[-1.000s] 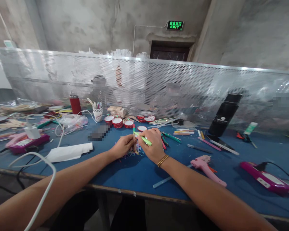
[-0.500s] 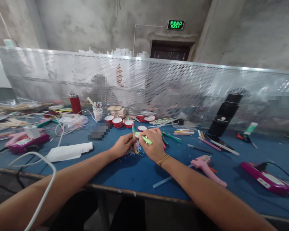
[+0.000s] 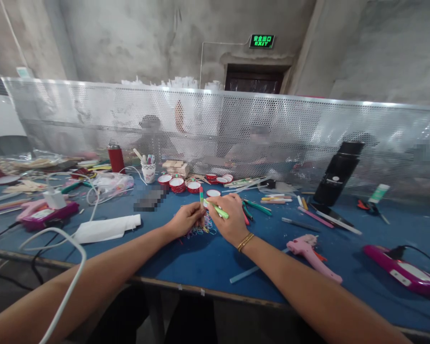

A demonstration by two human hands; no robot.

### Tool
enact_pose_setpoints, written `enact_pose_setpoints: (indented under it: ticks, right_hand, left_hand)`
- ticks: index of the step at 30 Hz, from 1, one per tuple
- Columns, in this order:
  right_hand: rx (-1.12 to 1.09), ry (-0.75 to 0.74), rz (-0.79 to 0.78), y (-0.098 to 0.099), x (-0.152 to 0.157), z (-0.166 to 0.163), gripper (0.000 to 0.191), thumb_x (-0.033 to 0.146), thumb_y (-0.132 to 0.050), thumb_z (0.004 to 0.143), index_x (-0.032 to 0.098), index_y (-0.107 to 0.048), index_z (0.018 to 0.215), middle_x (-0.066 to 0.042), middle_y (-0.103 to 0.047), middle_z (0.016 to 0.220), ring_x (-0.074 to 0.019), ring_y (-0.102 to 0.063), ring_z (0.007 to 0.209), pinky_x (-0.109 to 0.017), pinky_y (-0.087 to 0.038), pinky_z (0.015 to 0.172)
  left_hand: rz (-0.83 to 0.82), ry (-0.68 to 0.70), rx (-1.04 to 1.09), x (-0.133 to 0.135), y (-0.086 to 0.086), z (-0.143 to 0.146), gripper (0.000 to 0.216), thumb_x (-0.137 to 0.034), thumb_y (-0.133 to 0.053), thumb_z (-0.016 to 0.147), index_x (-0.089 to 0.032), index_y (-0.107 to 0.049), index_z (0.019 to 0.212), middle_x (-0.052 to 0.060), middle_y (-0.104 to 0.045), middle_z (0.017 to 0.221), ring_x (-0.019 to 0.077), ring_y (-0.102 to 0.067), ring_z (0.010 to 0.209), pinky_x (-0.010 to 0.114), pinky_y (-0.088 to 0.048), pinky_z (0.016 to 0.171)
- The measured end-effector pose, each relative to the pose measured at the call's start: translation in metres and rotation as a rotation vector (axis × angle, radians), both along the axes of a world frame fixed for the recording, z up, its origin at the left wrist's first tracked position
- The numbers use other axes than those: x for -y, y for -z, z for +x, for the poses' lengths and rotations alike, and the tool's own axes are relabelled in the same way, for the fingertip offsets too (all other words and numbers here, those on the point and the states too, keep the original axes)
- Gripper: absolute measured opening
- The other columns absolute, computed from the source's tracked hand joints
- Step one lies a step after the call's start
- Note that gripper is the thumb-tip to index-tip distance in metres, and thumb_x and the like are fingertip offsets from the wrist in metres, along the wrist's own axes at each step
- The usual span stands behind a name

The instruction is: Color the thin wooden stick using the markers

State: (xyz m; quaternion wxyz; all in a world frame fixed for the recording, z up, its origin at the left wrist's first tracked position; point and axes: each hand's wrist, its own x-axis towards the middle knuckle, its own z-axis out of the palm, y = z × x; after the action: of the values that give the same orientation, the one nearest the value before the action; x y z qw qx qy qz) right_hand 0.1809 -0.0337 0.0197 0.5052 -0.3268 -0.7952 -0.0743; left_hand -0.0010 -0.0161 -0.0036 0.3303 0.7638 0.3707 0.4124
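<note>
Between the closed fingers of my left hand (image 3: 185, 220), a small flat wooden craft stick (image 3: 201, 193) stands upright, its top coloured red and green. My right hand (image 3: 232, 219) is closed around a light green marker pen (image 3: 221, 212), whose front end is close to the stick. Fingers partly hide where pen and stick come near, so contact cannot be made out. Under the hands lies a heap of small coloured loops (image 3: 208, 225) on the blue table (image 3: 186, 267). Just beyond are red-rimmed round pieces with white faces (image 3: 177, 182).
A pink glue gun (image 3: 313, 258) and a clear glue stick (image 3: 244, 273) lie near my right forearm. Green-handled pliers (image 3: 260, 208) sit beyond my right hand. A black bottle (image 3: 335, 177) stands farther right. White cable (image 3: 69, 291) loops over my left forearm. Two people sit behind the perforated screen (image 3: 200, 129).
The view has shifted slightly, so everything appears a little farther right and lower. Both hands keep their holds, and the marker remains beside the stick.
</note>
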Motion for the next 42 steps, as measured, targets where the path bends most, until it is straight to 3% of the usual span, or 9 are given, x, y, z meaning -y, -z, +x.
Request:
enact_pose_setpoints:
  ticks: [10,23,42]
  right_hand:
    - [-0.022,-0.046,0.0,0.0026,0.0035,-0.0006,0.012,0.024,-0.056,0.09,0.027,-0.066,0.096,0.002,-0.073,0.093,-0.0169,-0.062,0.089,-0.04,-0.027,0.104]
    - [-0.023,-0.039,-0.002,0.0014,0.0035,0.0,0.013,0.025,-0.055,0.089,0.027,-0.067,0.095,0.001,-0.072,0.089,-0.0174,-0.062,0.087,-0.039,-0.029,0.101]
    - [-0.037,-0.07,-0.024,0.0012,0.0026,0.0008,0.011,0.026,-0.054,0.088,0.025,-0.063,0.095,0.002,-0.07,0.084,-0.0168,-0.061,0.083,-0.038,-0.027,0.102]
  left_hand:
    - [0.017,-0.007,0.007,-0.0022,0.0004,-0.0005,0.038,-0.053,-0.048,0.09,-0.017,-0.053,0.077,-0.001,-0.06,0.064,0.0118,-0.052,0.055,0.024,-0.043,0.054]
    - [0.001,0.01,-0.022,0.0008,-0.0015,0.0019,0.042,-0.056,-0.049,0.089,-0.016,-0.056,0.078,-0.001,-0.062,0.066,0.0106,-0.051,0.054,0.022,-0.042,0.052]
    - [-0.047,0.042,0.096,-0.0005,-0.0005,0.0055,0.043,-0.057,-0.059,0.083,-0.014,-0.058,0.079,-0.001,-0.061,0.064,0.0092,-0.053,0.053,0.02,-0.042,0.049]
